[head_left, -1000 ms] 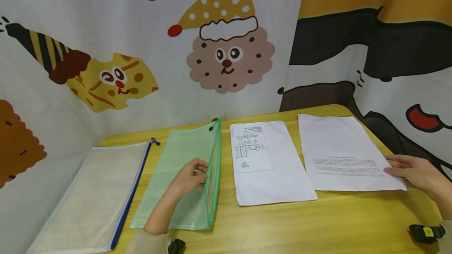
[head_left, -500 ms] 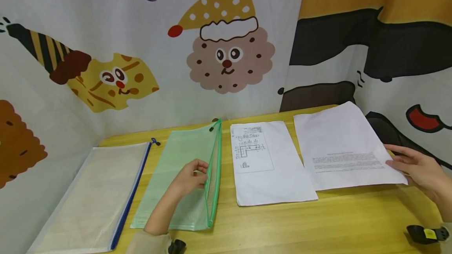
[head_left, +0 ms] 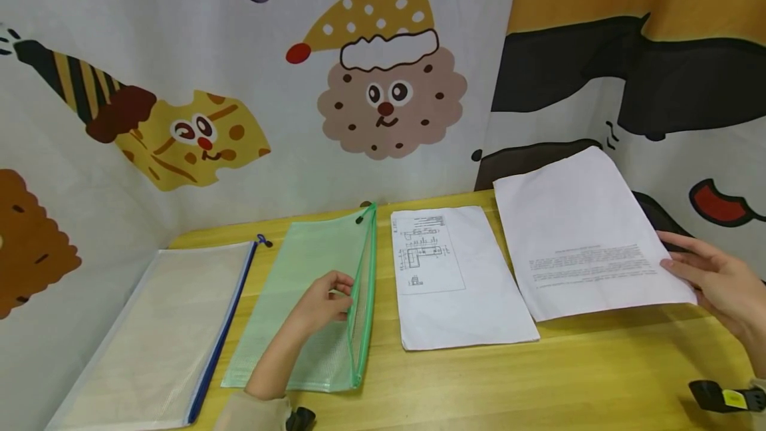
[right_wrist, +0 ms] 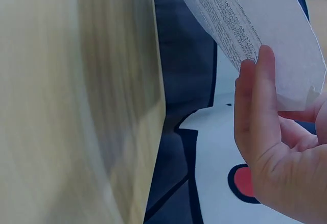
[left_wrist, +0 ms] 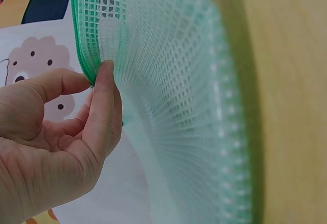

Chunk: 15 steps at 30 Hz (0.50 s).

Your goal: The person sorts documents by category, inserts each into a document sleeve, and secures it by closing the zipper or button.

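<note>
A green mesh zipper pouch [head_left: 293, 265] lies on the table with its right side parted. My left hand [head_left: 323, 301] pinches the upper edge of that opening between thumb and fingers; the left wrist view shows the green zipper edge [left_wrist: 84, 55] in the pinch. Farther right, my right hand [head_left: 715, 278] holds a printed paper [head_left: 574, 218] by its right edge, thumb on top and fingers beneath. This paper is tilted, its right side raised off the table. In the right wrist view, the fingers [right_wrist: 260, 96] support the sheet [right_wrist: 286, 45] from below.
Between the pouch and the held sheet lies a paper stack [head_left: 461, 311] with a line drawing on top. At the left rests a clear pouch [head_left: 161, 331] with a blue zipper. A cartoon-printed curtain [head_left: 227, 52] stands behind the yellow wooden table [head_left: 455, 391].
My right hand has lifted the printed paper from the table, its far and right edges rising and the sheet shifting slightly left. The left hand stays on the green pouch's edge.
</note>
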Each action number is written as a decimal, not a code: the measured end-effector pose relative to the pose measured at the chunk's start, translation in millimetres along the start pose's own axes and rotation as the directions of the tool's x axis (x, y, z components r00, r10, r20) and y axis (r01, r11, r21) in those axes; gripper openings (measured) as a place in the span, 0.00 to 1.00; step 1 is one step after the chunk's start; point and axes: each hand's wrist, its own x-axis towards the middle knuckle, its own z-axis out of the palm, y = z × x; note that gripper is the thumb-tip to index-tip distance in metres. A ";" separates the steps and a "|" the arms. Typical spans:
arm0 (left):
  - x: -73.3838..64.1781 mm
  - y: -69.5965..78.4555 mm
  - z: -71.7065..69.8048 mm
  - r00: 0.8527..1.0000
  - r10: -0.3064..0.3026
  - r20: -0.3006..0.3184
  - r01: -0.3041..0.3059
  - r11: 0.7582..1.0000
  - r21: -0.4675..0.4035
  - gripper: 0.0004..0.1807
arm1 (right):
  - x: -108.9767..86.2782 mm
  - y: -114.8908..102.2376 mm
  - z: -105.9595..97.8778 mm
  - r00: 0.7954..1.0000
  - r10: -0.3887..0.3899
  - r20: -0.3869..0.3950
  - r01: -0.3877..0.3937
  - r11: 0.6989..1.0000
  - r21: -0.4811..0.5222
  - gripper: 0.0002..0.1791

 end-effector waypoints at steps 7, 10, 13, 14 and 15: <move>0.7 0.1 0.1 1.000 0.005 0.007 -0.005 1.000 0.000 0.15 | -3.1 -12.0 1.7 0.999 -0.040 -0.009 0.041 0.996 0.078 0.36; 0.9 -0.2 0.3 1.000 0.003 0.003 -0.003 1.000 -0.002 0.15 | -4.2 -18.1 4.7 0.999 -0.041 -0.011 0.042 0.996 0.085 0.36; 1.1 -0.5 0.6 1.000 0.001 0.001 -0.001 1.000 -0.002 0.15 | -5.7 -23.6 8.8 1.000 -0.021 -0.014 0.022 0.997 0.076 0.35; 1.3 -0.6 0.7 1.000 0.001 0.001 -0.001 1.000 -0.003 0.15 | -6.1 -24.7 10.3 1.000 -0.017 -0.012 0.018 0.997 0.072 0.35; 1.5 -0.6 0.7 1.000 0.002 0.003 -0.002 1.000 -0.003 0.15 | -6.6 -26.1 11.9 1.000 -0.007 -0.013 0.007 0.997 0.071 0.34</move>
